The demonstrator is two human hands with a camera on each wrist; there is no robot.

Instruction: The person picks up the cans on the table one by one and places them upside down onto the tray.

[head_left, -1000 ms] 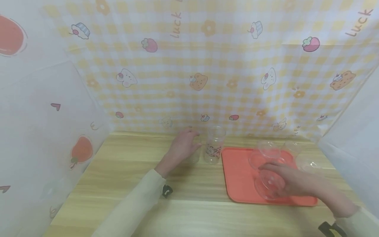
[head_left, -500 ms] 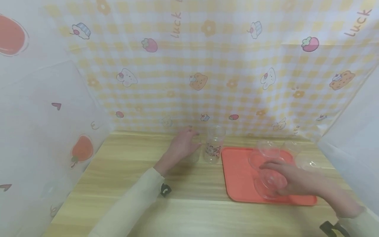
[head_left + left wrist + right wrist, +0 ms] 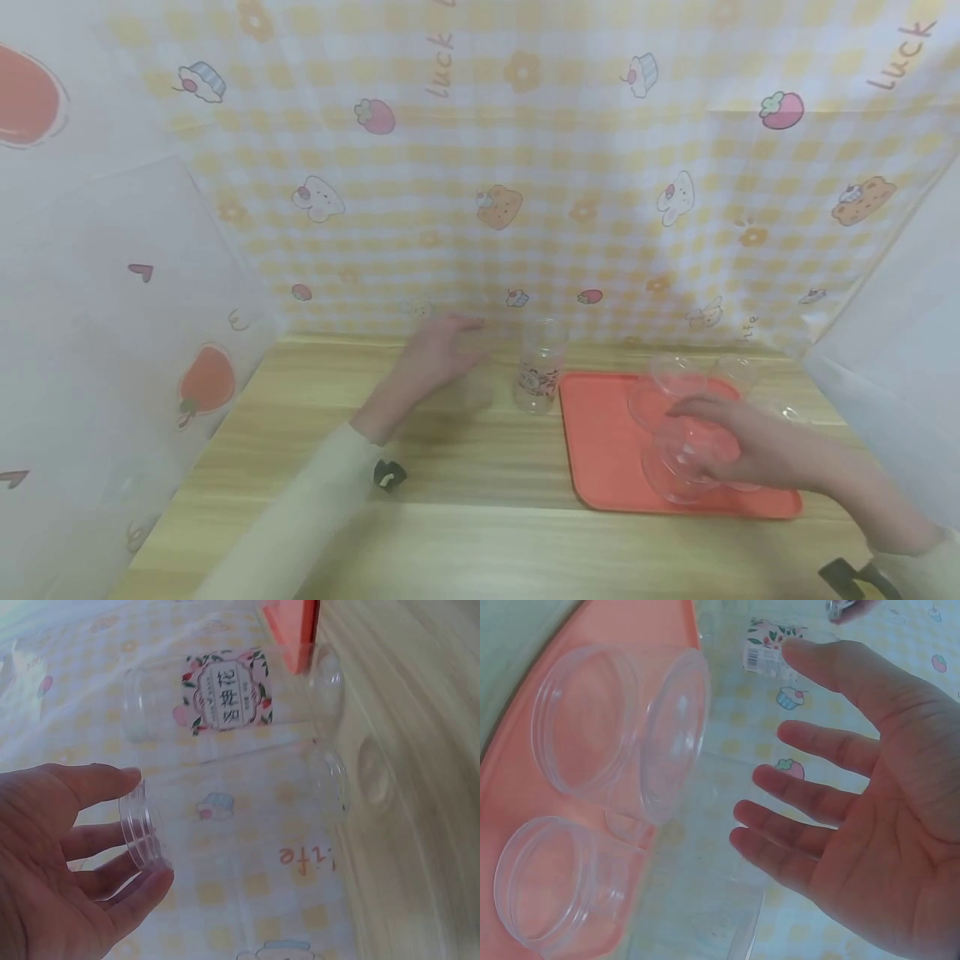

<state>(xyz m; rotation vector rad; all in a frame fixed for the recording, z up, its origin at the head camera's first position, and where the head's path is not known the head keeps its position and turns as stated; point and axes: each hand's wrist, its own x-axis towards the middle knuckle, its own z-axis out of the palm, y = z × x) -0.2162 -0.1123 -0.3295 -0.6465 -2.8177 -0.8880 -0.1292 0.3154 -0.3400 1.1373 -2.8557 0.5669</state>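
Left hand [image 3: 427, 358] gripped a barely discernible clear jar [image 3: 240, 795]; right hand [image 3: 761, 446], spread wide, partly hid the right-side tray [image 3: 603, 454]; checked cloth [image 3: 420, 150] backed the wood-grain table [image 3: 487, 479].

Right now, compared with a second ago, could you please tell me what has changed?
The left hand has moved left, holding the unlabelled clear jar by its neck; the right hand has eased slightly right. The labelled jar and coral tray stayed put.

Wood-grain tbl [image 3: 480, 550], clr jars [image 3: 538, 371], coral tray [image 3: 606, 454].
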